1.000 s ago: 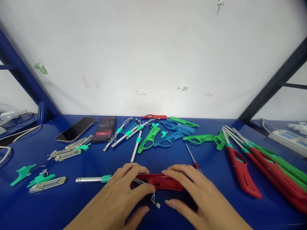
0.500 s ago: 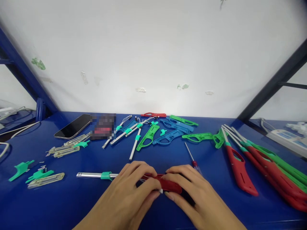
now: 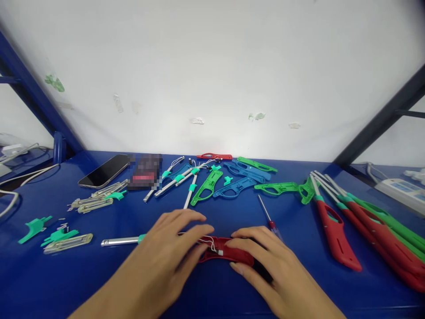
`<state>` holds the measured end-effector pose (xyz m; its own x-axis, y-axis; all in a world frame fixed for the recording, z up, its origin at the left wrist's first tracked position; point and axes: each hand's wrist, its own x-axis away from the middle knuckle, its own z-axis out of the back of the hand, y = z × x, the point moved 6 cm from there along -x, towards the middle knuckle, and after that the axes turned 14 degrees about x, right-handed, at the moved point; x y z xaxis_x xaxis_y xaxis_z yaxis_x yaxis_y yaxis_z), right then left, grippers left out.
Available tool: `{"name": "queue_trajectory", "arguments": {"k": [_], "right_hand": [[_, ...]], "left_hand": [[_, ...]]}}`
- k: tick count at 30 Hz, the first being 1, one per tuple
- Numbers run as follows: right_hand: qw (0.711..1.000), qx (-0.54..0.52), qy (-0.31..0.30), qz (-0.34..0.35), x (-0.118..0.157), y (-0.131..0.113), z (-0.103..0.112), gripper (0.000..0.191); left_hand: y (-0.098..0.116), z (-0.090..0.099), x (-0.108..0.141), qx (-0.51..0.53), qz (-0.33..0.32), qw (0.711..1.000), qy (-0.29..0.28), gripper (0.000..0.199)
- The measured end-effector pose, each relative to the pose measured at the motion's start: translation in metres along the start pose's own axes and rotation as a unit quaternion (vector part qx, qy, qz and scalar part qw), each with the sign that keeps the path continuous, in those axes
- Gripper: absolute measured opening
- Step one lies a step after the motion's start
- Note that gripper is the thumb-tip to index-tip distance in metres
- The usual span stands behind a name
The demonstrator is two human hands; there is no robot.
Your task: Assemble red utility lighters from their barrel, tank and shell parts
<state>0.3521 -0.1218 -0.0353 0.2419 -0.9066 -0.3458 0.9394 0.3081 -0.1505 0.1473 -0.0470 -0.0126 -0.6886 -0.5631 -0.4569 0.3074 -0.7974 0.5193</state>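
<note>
My two forearms enter from the near edge, wrists low, palms down, fingers converging over the tabletop (image 3: 229,294). My left hand (image 3: 174,248) is partly open, its fingers curved and its thumb apart from the forefinger; whether its hidden fingertips press on anything I cannot tell. My right hand (image 3: 270,261) pinches the right end of a red lighter-handle half (image 3: 229,253), fingers on the far side and thumb at the near edge. The half lies hollow side up between my hands, white wires (image 3: 208,241) and a small white connector (image 3: 220,253) over its cavity. A metal lighter tube (image 3: 119,241) extends left from under my left hand, which hides part of it and the half's left end. Just beyond my right hand lies a screwdriver (image 3: 272,225). Farther back are a green handle half (image 3: 207,188), a blue handle half (image 3: 235,188) and other wired tubes. At left: clear fuel reservoirs (image 3: 68,244), green triggers (image 3: 35,228) and a phone (image 3: 105,171). At right, red-handled lighters (image 3: 338,235) lie beside green ones, tubes pointing away.
</note>
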Motion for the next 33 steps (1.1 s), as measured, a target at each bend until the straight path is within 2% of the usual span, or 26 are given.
{"name": "queue_trajectory", "arguments": {"k": [3,5,7,10,13,20,26,33], "right_hand": [[0.999,0.026,0.027,0.004,0.001,-0.001,0.003,0.028],[0.997,0.041,0.069,0.000,-0.001,-0.005,0.008,0.026],[0.991,0.040,0.124,-0.010,-0.005,-0.010,0.015,0.023],[0.986,0.012,0.169,0.001,-0.011,-0.019,0.020,0.019],[0.986,-0.004,0.165,0.009,-0.014,-0.022,0.017,0.020],[0.991,-0.034,0.125,0.015,-0.015,-0.019,0.010,0.029],[0.992,-0.036,0.116,0.022,-0.015,-0.019,0.010,0.031],[0.993,-0.037,0.114,0.010,-0.015,-0.017,0.012,0.031]], "left_hand": [[-0.017,0.033,0.003,-0.011,0.051,0.998,0.027,0.026],[-0.027,0.050,0.005,-0.020,0.092,0.996,0.014,0.022],[-0.033,0.058,0.005,-0.011,0.124,0.992,-0.020,0.019],[-0.037,0.055,0.006,0.015,0.169,0.982,-0.082,0.016],[-0.035,0.048,0.004,0.032,0.179,0.977,-0.110,0.017],[-0.030,0.043,0.000,0.056,0.181,0.975,-0.115,0.026],[-0.028,0.040,-0.001,0.082,0.148,0.977,-0.127,0.029],[-0.024,0.040,-0.006,0.068,0.170,0.976,-0.120,0.031]]}}
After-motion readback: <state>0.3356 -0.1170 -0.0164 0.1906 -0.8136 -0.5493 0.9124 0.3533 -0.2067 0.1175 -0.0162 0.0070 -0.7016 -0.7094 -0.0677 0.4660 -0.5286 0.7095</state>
